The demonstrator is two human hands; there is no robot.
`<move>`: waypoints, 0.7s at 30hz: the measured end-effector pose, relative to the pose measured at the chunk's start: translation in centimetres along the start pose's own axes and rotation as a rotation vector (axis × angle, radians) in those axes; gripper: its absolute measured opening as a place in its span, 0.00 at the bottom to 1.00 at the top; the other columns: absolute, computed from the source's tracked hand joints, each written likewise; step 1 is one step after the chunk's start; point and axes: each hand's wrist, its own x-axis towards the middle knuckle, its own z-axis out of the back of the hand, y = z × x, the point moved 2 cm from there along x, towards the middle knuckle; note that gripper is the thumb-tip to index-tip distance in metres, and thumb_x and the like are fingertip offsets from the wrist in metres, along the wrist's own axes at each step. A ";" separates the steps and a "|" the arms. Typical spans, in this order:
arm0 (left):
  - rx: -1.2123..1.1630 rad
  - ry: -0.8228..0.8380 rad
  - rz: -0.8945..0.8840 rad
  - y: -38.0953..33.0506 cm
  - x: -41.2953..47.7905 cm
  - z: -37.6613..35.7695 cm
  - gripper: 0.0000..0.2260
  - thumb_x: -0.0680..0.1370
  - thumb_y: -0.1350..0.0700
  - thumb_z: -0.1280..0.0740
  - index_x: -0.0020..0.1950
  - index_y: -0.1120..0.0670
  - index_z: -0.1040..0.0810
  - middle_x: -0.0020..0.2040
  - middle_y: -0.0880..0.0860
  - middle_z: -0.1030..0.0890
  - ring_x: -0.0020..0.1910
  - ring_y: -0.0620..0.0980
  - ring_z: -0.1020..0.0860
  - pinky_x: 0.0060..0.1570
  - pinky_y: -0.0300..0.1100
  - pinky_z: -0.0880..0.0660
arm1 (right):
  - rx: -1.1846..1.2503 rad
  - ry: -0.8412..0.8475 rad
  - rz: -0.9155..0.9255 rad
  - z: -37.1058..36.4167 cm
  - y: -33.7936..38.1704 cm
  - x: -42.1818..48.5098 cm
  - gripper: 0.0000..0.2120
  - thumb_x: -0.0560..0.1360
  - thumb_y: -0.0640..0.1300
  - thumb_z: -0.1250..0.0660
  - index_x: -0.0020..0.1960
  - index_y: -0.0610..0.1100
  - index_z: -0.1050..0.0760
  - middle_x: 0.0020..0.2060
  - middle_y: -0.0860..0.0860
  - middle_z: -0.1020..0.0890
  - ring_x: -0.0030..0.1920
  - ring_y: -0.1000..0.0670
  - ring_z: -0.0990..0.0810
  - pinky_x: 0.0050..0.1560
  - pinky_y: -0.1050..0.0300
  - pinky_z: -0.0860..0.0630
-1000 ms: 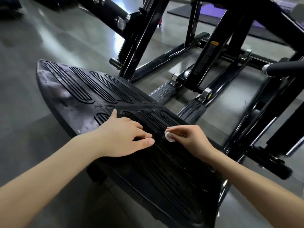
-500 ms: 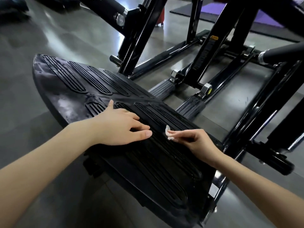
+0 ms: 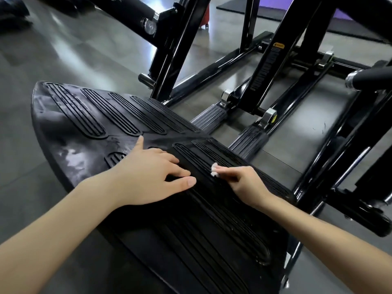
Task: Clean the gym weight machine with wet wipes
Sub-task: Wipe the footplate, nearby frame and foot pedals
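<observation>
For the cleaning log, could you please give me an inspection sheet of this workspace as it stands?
Surface: black ribbed footplate, whitish smears near its left edge.
Job's things: small white wet wipe against the footplate's ribs; black machine frame behind.
Clutter: nothing seen.
Hands: left hand rests flat on the footplate, fingers straight; right hand pinches the wet wipe.
Cables: nothing seen.
Surroundings: glossy grey floor; purple mat far back.

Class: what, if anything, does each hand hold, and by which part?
The right hand pinches a wadded white wipe, only its tip showing. The left hand holds nothing, resting on the footplate.
</observation>
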 end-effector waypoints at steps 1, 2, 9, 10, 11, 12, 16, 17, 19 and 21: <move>-0.004 -0.003 -0.007 0.3 0.2 0.1 0.46 0.57 0.24 0.76 0.63 0.29 0.31 0.68 0.38 0.31 0.71 0.39 0.39 0.71 0.63 0.62 | 0.002 0.052 -0.022 -0.2 -0.3 0.1 0.10 0.73 0.36 0.30 0.54 0.39 0.19 0.52 0.55 0.19 0.55 0.64 0.24 0.62 0.64 0.28; -0.016 -0.003 -0.012 0.5 0.3 0.1 0.47 0.57 0.24 0.76 0.61 0.29 0.30 0.67 0.38 0.30 0.70 0.39 0.38 0.71 0.62 0.63 | 0.009 0.084 -0.032 -0.4 -0.5 0.5 0.10 0.73 0.37 0.30 0.54 0.39 0.19 0.52 0.54 0.19 0.55 0.64 0.24 0.61 0.67 0.29; -0.136 0.006 0.022 0.6 0.4 0.0 0.36 0.62 0.27 0.65 0.56 0.29 0.26 0.64 0.36 0.29 0.65 0.37 0.35 0.73 0.57 0.62 | 0.005 0.020 -0.018 -4.3 1.0 8.6 0.08 0.72 0.34 0.31 0.50 0.37 0.17 0.50 0.44 0.17 0.51 0.56 0.20 0.57 0.62 0.25; -0.141 -0.001 0.025 0.6 0.5 0.0 0.35 0.62 0.27 0.65 0.55 0.30 0.25 0.64 0.36 0.29 0.65 0.37 0.34 0.73 0.56 0.62 | 0.009 0.008 -0.022 -4.9 1.1 9.6 0.07 0.72 0.33 0.31 0.49 0.37 0.17 0.50 0.44 0.16 0.50 0.56 0.20 0.57 0.59 0.25; -0.143 -0.005 0.027 0.6 0.5 0.0 0.35 0.62 0.28 0.65 0.55 0.30 0.25 0.64 0.37 0.29 0.64 0.37 0.34 0.73 0.56 0.62 | 0.012 -0.003 -0.026 -5.3 1.0 10.1 0.07 0.72 0.33 0.31 0.49 0.38 0.17 0.49 0.44 0.16 0.50 0.55 0.20 0.57 0.57 0.24; -0.144 -0.006 0.026 0.7 0.5 0.0 0.35 0.63 0.28 0.65 0.55 0.29 0.25 0.64 0.36 0.29 0.64 0.37 0.34 0.73 0.56 0.62 | 0.013 -0.013 -0.023 -5.3 0.8 10.1 0.07 0.71 0.33 0.31 0.48 0.38 0.17 0.49 0.44 0.16 0.50 0.55 0.19 0.57 0.57 0.24; -0.135 -0.005 0.013 0.7 0.3 -0.3 0.35 0.63 0.28 0.65 0.57 0.29 0.26 0.65 0.37 0.29 0.65 0.37 0.34 0.73 0.57 0.62 | 0.066 0.065 -0.036 -2.5 -0.3 5.6 0.10 0.70 0.33 0.29 0.51 0.38 0.18 0.51 0.47 0.17 0.52 0.60 0.20 0.58 0.65 0.26; -0.128 -0.011 0.008 0.7 0.3 -0.3 0.35 0.63 0.28 0.65 0.57 0.30 0.26 0.64 0.37 0.29 0.65 0.38 0.33 0.73 0.57 0.62 | 0.087 0.090 -0.035 -1.5 -0.5 3.8 0.10 0.70 0.33 0.29 0.52 0.37 0.18 0.52 0.47 0.18 0.53 0.60 0.20 0.59 0.67 0.27; -0.115 -0.022 0.000 0.6 0.4 -0.3 0.36 0.63 0.28 0.65 0.57 0.31 0.25 0.64 0.38 0.28 0.64 0.38 0.32 0.72 0.56 0.63 | 0.108 0.126 -0.029 0.3 -0.7 1.0 0.11 0.70 0.32 0.29 0.52 0.38 0.18 0.53 0.48 0.19 0.54 0.59 0.20 0.58 0.67 0.27; -0.107 -0.023 -0.006 0.6 0.4 -0.3 0.36 0.63 0.28 0.66 0.57 0.30 0.25 0.63 0.38 0.28 0.64 0.38 0.32 0.72 0.55 0.64 | 0.070 0.119 -0.014 1.1 -0.9 0.6 0.13 0.70 0.29 0.30 0.51 0.41 0.18 0.51 0.49 0.17 0.53 0.59 0.19 0.57 0.66 0.26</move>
